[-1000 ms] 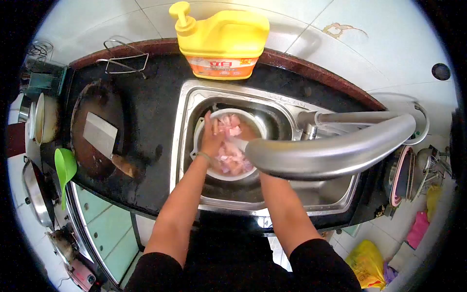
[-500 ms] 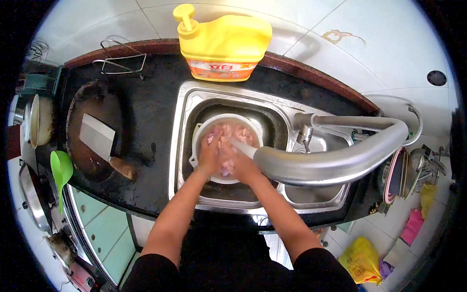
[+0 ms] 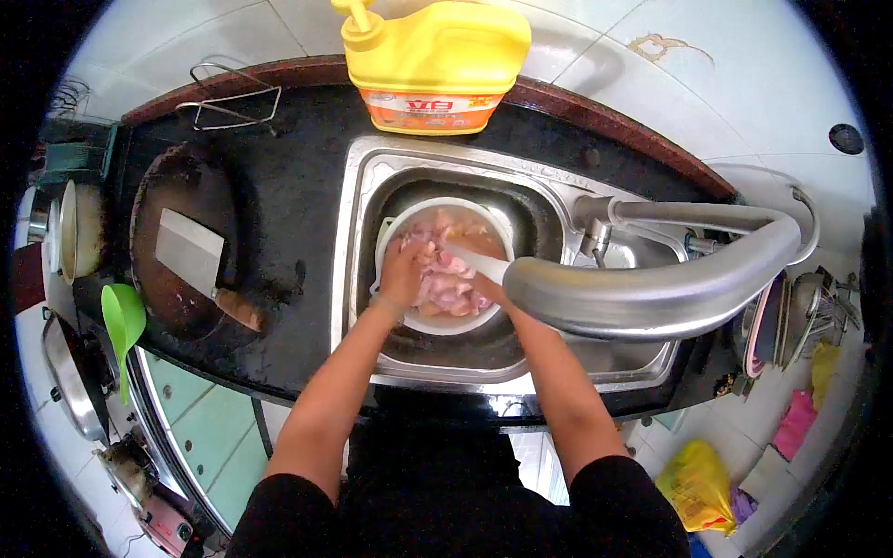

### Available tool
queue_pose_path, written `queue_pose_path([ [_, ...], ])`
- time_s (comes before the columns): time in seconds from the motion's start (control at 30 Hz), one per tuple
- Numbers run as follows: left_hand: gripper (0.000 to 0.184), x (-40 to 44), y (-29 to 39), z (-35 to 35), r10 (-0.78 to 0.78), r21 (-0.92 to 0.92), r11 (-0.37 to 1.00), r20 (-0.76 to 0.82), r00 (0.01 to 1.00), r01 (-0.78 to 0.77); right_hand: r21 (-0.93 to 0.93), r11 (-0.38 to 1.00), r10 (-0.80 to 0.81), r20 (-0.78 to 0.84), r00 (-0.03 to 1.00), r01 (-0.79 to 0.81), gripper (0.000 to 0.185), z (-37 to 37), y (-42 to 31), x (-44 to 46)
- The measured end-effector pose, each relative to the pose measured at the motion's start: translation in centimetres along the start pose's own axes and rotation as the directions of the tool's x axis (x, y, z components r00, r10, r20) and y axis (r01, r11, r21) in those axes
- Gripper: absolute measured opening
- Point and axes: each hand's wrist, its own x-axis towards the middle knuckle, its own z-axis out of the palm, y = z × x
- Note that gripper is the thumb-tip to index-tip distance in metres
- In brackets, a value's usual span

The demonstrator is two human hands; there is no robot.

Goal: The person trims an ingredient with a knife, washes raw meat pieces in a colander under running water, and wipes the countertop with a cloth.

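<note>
A white basin (image 3: 437,327) stands in the left bowl of the steel sink (image 3: 349,232), filled with cloudy water and pieces of raw pink meat (image 3: 450,290). My left hand (image 3: 403,272) is at the basin's left side, against the meat; its fingertips are partly lost among the pieces. My right hand (image 3: 489,286) reaches in at the right side, mostly hidden by the faucet and its stream. The curved steel faucet (image 3: 642,302) hangs over the basin, with water running onto the meat.
A cleaver (image 3: 190,253) lies on a round dark board (image 3: 163,307) at the left. Beside it is a green ladle (image 3: 124,321). Behind the sink stands a yellow detergent jug (image 3: 433,56); a wire rack (image 3: 233,104) is at the back left.
Both hands have shifted within the basin; my right hand is now more hidden behind the faucet than half a second ago. The meat pieces have moved about in the water.
</note>
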Motion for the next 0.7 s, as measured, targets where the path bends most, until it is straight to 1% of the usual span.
queue_pose_path([
  [0.07, 0.038, -2.2, 1.1, 0.3, 0.05, -0.063, 0.997, 0.02, 0.999, -0.049, -0.15, 0.988, -0.042, -0.133, 0.99, 0.022, 0.05, 1.0, -0.7, -2.1],
  [0.1, 0.045, -3.4, 1.7, 0.4, 0.075, -0.095, 0.993, 0.03, 0.997, -0.072, 0.313, 0.91, 0.266, 0.058, 0.962, -0.271, 0.058, 1.3, -1.1, -3.2],
  [0.13, 0.054, -4.3, 2.7, 0.9, 0.242, 0.357, 0.896, 0.109, 0.964, -0.266, 0.624, 0.55, 0.43, 0.357, 0.829, -0.554, 0.067, 1.5, -1.4, -4.1],
  [0.17, 0.06, -4.2, 0.5, 1.7, 0.241, 0.386, 0.881, 0.129, 0.962, -0.273, 0.622, 0.55, 0.435, 0.357, 0.827, -0.558, 0.067, 1.7, -2.3, -4.3],
  [0.2, 0.066, -4.0, -1.6, 2.6, 0.24, 0.415, 0.866, 0.148, 0.959, -0.281, 0.15, 0.935, 0.319, 0.048, 0.947, -0.322, 0.07, 2.2, -3.2, -4.2],
  [0.23, 0.072, -3.8, -3.7, 3.5, 0.239, 0.442, 0.849, 0.167, 0.956, -0.29, 0.004, 0.927, 0.371, 0.11, 0.922, -0.374, 0.073, 1.9, -3.9, -3.6],
  [0.27, 0.069, -3.0, -6.7, 4.1, 0.175, 0.585, 0.771, 0.184, 0.967, -0.251, -0.151, 0.904, 0.422, 0.173, 0.89, -0.399, 0.076, 1.7, -4.5, -2.9],
  [0.3, 0.064, -2.9, -6.2, 4.0, 0.172, 0.609, 0.759, 0.151, 0.974, -0.228, -0.302, 0.868, 0.469, 0.233, 0.852, -0.395, 0.078, 1.5, -5.2, -2.3],
  [0.33, 0.058, -2.8, -5.6, 3.9, 0.167, 0.632, 0.748, 0.118, 0.979, -0.204, -0.117, 0.926, 0.376, 0.195, 0.906, -0.359, 0.079, 2.5, -4.0, -2.4],
  [0.37, 0.053, -2.7, -4.9, 3.8, 0.163, 0.652, 0.736, 0.085, 0.983, -0.179, 0.068, 0.953, 0.285, 0.131, 0.95, -0.295, 0.081, 3.9, -2.2, -2.3],
  [0.4, 0.051, -3.4, 0.6, 2.2, 0.137, 0.791, 0.573, 0.163, 0.977, -0.213, 0.141, 0.951, 0.252, 0.157, 0.955, -0.274, 0.08, 6.0, 0.9, -2.7],
  [0.43, 0.053, -2.6, -0.5, 2.3, 0.245, 0.88, 0.399, 0.167, 0.955, -0.256, 0.398, 0.824, 0.393, 0.11, 0.913, -0.403, 0.076, 6.7, 1.2, -2.3],
  [0.47, 0.056, -2.0, 0.2, 2.1, 0.351, 0.945, 0.21, 0.168, 0.921, -0.252, 0.643, 0.63, 0.525, 0.06, 0.849, -0.436, 0.072, 7.6, 1.9, -2.0],
  [0.5, 0.056, -1.5, 0.8, 1.8, 0.354, 0.944, 0.211, 0.168, 0.92, -0.254, 0.585, 0.647, 0.61, -0.012, 0.793, -0.489, 0.07, 7.7, 3.0, -2.3],
  [0.53, 0.053, -1.5, 5.3, 0.5, 0.17, 0.907, 0.229, 0.32, 0.932, -0.354, 0.53, 0.646, 0.684, -0.084, 0.724, -0.549, 0.068, 8.2, 4.5, -2.8],
  [0.57, 0.05, -1.4, 7.9, -0.3, -0.017, 0.859, 0.265, 0.459, 0.888, -0.439, 0.702, 0.52, 0.655, 0.037, 0.754, -0.486, 0.067, 5.8, 3.3, -2.5],
  [0.6, 0.041, -0.5, 5.8, -0.6, 0.239, 0.742, 0.531, 0.331, 0.913, -0.408, 0.829, 0.342, 0.615, 0.158, 0.772, -0.443, 0.067, 3.1, 1.7, -2.1],
  [0.63, 0.041, -0.5, 5.2, -1.1, 0.241, 0.748, 0.524, 0.329, 0.913, -0.408, 0.489, 0.665, 0.588, 0.123, 0.8, -0.564, 0.057, 3.1, 2.2, -1.7],
  [0.67, 0.041, -0.6, 4.5, -1.5, 0.213, 0.583, 0.745, 0.253, 0.944, -0.324, 0.031, 0.826, 0.558, 0.088, 0.825, -0.563, 0.05, 3.1, 2.8, -1.3],
  [0.7, 0.04, -0.6, 3.8, -1.7, 0.298, 0.476, 0.805, 0.192, 0.935, -0.354, 0.035, 0.863, 0.503, 0.032, 0.864, -0.504, 0.052, 3.2, 3.1, -1.9],
])
